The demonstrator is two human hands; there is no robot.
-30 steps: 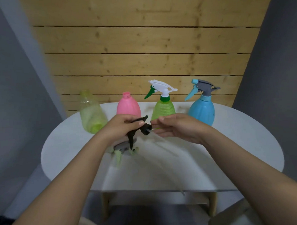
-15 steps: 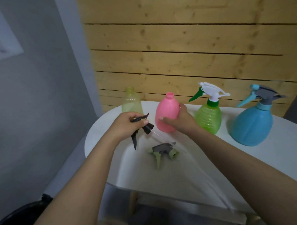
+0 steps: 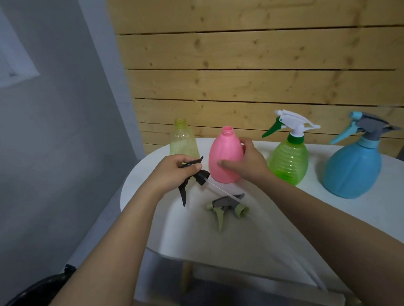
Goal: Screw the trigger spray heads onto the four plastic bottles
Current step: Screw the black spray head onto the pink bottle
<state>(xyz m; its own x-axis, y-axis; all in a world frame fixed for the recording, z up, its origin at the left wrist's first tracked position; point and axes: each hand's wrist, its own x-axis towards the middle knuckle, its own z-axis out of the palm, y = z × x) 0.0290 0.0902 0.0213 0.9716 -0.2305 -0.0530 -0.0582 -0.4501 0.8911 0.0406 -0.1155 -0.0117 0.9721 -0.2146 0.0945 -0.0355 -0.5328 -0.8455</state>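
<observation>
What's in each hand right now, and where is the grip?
Left hand: black plastic trigger spray head, gripped around its top body. Right hand: pink plastic bottle, gripped around its side.

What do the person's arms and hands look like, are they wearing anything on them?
Both forearms are bare as far as the view shows, with no sleeves visible. The left hand and right hand wear no gloves, and no rings, watch or bracelets can be seen.

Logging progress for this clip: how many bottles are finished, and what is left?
Done: green bottle and blue bottle wear heads. In hand: left hand holds the black spray head; right hand grips the open pink bottle. Left: yellow bottle, with the grey-green head lying on the table.
</observation>
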